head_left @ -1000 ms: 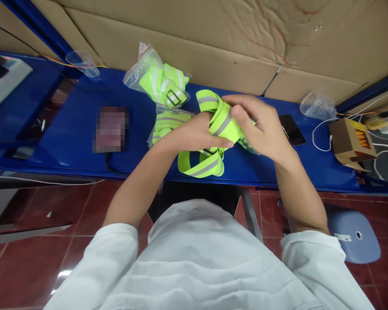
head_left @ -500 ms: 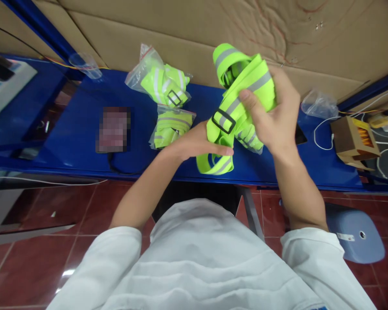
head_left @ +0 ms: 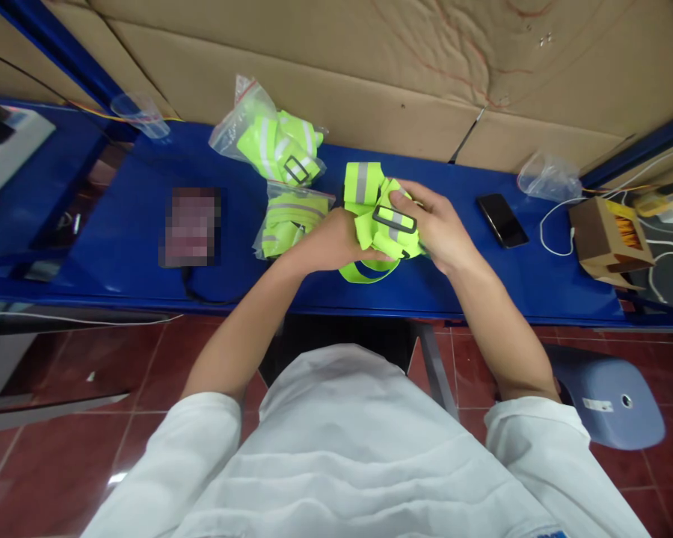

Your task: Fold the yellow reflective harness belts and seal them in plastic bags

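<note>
Both hands hold a bundled neon-yellow reflective strap (head_left: 363,184) with grey stripes, low over the blue table. My left hand (head_left: 336,237) grips its left side, fingers mostly hidden behind the webbing. On the right side my right hand (head_left: 434,224) is closed around the folds, thumb on top beside a black slide buckle (head_left: 395,219). A loop of the strap hangs below the left fingers. Left of the hands lie two clear zip bags with similar straps: a larger one (head_left: 283,146) at the back and a smaller one (head_left: 294,217) close to my left wrist.
On the blue table (head_left: 454,291) lie a black phone (head_left: 502,220), a crumpled clear bag (head_left: 550,175), an open cardboard box (head_left: 611,239) and a blurred-out reddish object (head_left: 191,226). A clear plastic cup (head_left: 143,116) lies at the back left. A cardboard sheet (head_left: 314,67) lines the back.
My right hand has come down and towards the left, folding the strap into a more compact bundle. The phone, largely hidden before, now shows fully.
</note>
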Tool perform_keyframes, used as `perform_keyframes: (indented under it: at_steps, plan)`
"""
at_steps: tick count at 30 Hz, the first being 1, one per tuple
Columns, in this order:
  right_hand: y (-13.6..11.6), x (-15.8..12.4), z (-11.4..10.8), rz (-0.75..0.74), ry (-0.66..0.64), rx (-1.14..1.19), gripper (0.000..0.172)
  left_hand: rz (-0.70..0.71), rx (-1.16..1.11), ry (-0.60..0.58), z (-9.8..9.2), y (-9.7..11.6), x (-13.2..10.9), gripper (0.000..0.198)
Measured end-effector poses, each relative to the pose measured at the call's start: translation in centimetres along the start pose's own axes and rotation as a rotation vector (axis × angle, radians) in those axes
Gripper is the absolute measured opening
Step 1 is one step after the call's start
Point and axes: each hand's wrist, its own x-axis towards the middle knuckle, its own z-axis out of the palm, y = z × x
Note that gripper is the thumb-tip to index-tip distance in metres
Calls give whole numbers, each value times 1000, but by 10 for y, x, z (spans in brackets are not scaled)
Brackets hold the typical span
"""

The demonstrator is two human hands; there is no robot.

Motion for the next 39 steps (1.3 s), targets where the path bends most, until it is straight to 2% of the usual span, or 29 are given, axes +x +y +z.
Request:
perform_keyframes:
  at_steps: [3, 4, 8, 10, 12, 15, 19, 21, 24, 26, 29, 32, 35, 37, 39]
  plan:
    - [0, -3, 1, -157, 91, -205, 52, -32, -136, 1, 3, -1, 2, 73]
    - [-2, -5, -1, -173, 62, -238, 56, -27, -185, 4, 4, 0, 3, 80]
    - [-5, -13, -14, -124, -187, -209, 77, -38, -252, 59, 4, 3, 9, 106]
    - [-6, -15, -16, -132, -248, -183, 74, -74, -209, 107, 5, 6, 11, 111]
    - [-5, -18, -14, -138, -200, -194, 63, -129, -181, 117, 6, 11, 11, 108]
    - [1, -19, -4, -119, -50, -184, 48, -145, -216, 71, 5, 21, 9, 104]
    - [16, -9, 2, -134, 102, -31, 47, -94, -384, 69, 9, 23, 1, 113]
    - [17, -3, -1, -140, 166, 0, 50, -113, -504, 42, 12, 18, -5, 104]
    - [5, -1, -10, -136, 196, -40, 54, -211, -549, -74, 12, 9, -16, 62]
    - [-7, -5, -17, -74, 167, 48, 53, -243, -459, -54, 7, 7, -21, 40]
    - [-16, -13, -22, 51, 96, 251, 46, -177, -359, 146, -3, 5, -22, 28]
    - [-8, -16, -17, 146, -21, 273, 43, -126, -445, 294, -2, 0, -11, 23]
    - [10, -13, -9, 197, -72, 280, 52, -287, -664, 291, 6, -9, 3, 26]
    - [20, -9, -5, 193, -46, 281, 54, -433, -835, 260, 9, -14, 9, 24]
    - [28, -5, -4, 148, -7, 247, 54, -475, -958, 262, 9, -17, 12, 20]
